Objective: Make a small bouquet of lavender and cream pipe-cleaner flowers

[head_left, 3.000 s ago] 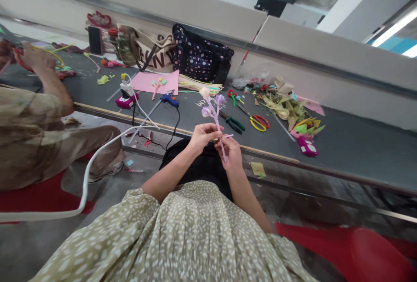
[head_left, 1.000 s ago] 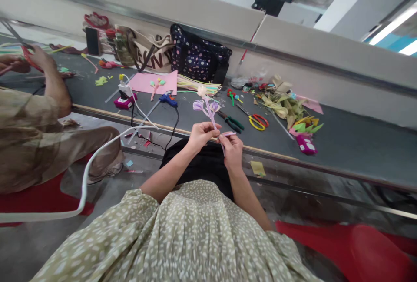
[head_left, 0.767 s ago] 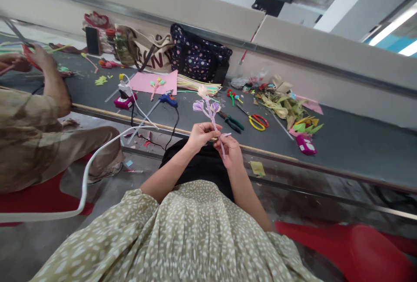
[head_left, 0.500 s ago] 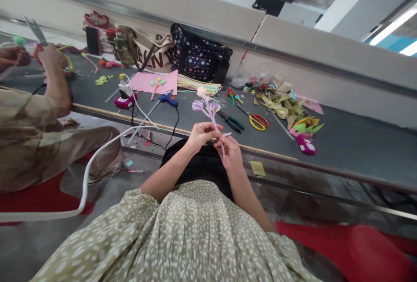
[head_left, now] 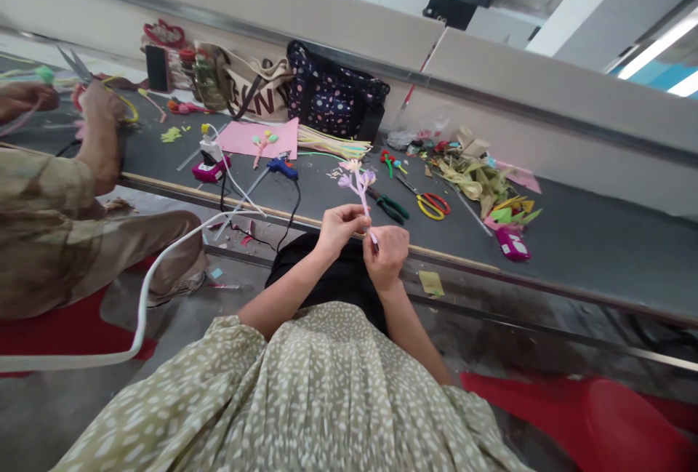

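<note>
A lilac pipe-cleaner flower point(head_left: 361, 192) with several small blooms, one of them cream, stands upright between my hands in front of the table edge. My left hand point(head_left: 341, 230) pinches its stem just under the branches. Lower down, my right hand point(head_left: 388, 252) is closed round the bottom of the stem, which the fingers partly hide. Just beyond the hands, pliers point(head_left: 390, 206) with dark green handles lie on the table. Scissors point(head_left: 430, 204) with red and yellow handles rest to their right.
A blue glue gun point(head_left: 282, 166), a bundle of pipe cleaners point(head_left: 335, 143) and a pink sheet point(head_left: 234, 139) lie on the dark table point(head_left: 600, 239). Bags point(head_left: 338, 90) stand behind. A white cable point(head_left: 150, 276) crosses at left, where a co-worker's hand point(head_left: 101, 102) holds scissors point(head_left: 76, 65).
My right hand has turned over and closed into a fist round the lower stem. The flower has shifted slightly right and down. At left, the co-worker's hands and scissors have moved a little right.
</note>
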The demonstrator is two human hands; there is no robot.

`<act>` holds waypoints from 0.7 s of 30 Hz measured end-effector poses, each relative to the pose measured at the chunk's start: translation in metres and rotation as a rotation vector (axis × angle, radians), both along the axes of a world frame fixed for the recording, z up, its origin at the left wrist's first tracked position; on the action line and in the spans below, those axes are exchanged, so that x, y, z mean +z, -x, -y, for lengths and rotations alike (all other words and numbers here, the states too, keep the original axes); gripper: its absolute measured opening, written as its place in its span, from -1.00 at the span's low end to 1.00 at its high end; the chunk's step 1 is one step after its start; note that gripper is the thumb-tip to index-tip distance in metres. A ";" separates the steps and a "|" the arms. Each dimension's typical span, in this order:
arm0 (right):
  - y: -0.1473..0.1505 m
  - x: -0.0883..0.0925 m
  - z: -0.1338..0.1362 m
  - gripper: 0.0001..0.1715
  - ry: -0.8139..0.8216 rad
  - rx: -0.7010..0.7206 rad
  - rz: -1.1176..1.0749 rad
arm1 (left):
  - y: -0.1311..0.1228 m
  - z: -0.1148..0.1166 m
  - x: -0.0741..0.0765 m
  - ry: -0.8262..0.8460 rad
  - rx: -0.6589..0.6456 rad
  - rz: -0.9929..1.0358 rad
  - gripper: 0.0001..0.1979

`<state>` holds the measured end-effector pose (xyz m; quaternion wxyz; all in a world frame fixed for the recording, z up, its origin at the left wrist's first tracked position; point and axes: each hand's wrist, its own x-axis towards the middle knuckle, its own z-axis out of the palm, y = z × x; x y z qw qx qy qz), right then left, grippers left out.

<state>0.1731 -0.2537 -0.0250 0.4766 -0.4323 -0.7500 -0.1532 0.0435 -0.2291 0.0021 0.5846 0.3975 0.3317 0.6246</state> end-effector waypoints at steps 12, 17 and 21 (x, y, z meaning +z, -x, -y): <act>0.001 0.003 -0.002 -0.94 -0.070 -0.019 0.088 | 0.000 -0.002 -0.003 -0.018 0.043 -0.068 -0.66; 0.005 0.000 -0.002 -0.86 0.039 0.022 -0.117 | 0.002 -0.001 -0.001 -0.065 0.062 -0.113 -0.78; 0.008 0.000 0.001 -0.84 0.217 0.049 -0.365 | 0.003 -0.002 0.000 -0.086 0.063 -0.155 -0.79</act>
